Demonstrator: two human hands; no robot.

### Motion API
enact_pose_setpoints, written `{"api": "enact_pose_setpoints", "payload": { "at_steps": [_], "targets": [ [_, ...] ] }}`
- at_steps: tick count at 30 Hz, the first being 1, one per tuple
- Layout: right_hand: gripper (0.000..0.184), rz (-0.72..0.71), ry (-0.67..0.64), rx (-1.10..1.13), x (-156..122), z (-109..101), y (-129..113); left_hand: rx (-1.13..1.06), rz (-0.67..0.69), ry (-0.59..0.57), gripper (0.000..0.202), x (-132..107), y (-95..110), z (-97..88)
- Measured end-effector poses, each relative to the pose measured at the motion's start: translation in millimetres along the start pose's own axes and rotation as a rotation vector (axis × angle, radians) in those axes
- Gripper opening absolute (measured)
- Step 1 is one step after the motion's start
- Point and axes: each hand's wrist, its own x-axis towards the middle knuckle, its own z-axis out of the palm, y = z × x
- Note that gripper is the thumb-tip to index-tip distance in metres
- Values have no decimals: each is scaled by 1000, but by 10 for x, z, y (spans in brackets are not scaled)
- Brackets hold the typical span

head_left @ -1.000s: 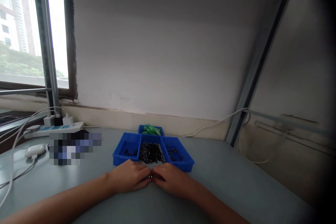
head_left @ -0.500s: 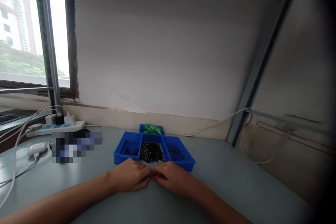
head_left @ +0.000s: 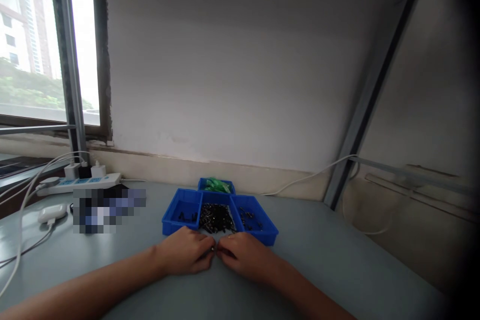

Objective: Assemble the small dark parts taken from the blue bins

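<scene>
My left hand (head_left: pixel 185 253) and my right hand (head_left: pixel 244 255) rest on the grey table (head_left: pixel 330 255), fingertips meeting in a pinch around a tiny dark and metallic part (head_left: pixel 213 249). Just beyond them stand three blue trays side by side: the left tray (head_left: pixel 181 214) with a few small black parts, the middle tray (head_left: pixel 216 217) heaped with dark parts, and the right tray (head_left: pixel 255 221) with some black parts. A fourth blue tray (head_left: pixel 216 185) behind them holds green pieces.
A white power strip (head_left: pixel 80 183) with plugs and white cables lies at the far left by the window. A small white case (head_left: pixel 51 213) sits near it. A white cable (head_left: pixel 311 175) runs along the wall to a slanted metal post (head_left: pixel 360 110).
Both hands stay pinched together in front of the trays; only the fingertips shift slightly. The view has drifted a little.
</scene>
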Motion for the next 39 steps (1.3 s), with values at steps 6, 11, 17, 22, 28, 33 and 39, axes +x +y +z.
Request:
{"api": "enact_pose_setpoints", "payload": {
  "at_steps": [6,11,17,22,28,33,39],
  "targets": [
    [18,-6,-13,-15,12,15,-7,-3,15,5,16,8,-2,-23],
    [20,-5,-31,8,8,-10,-33,-27,32,47,17,-2,-5,-25],
    [22,2,-20,37,-4,-16,-40,-16,43,71,19,-4,-9,-14],
    [18,2,-34,22,1,-5,-34,-8,37,66,12,-9,-7,-7],
    [20,0,-28,4,2,-20,-21,13,6,14,7,-9,-9,-1],
    [22,-4,-6,3,-2,-27,-25,20,-6,-7,10,0,-9,-5],
    [21,15,-4,-2,2,-32,-23,23,-12,-28,12,8,14,-60]
  ]
}}
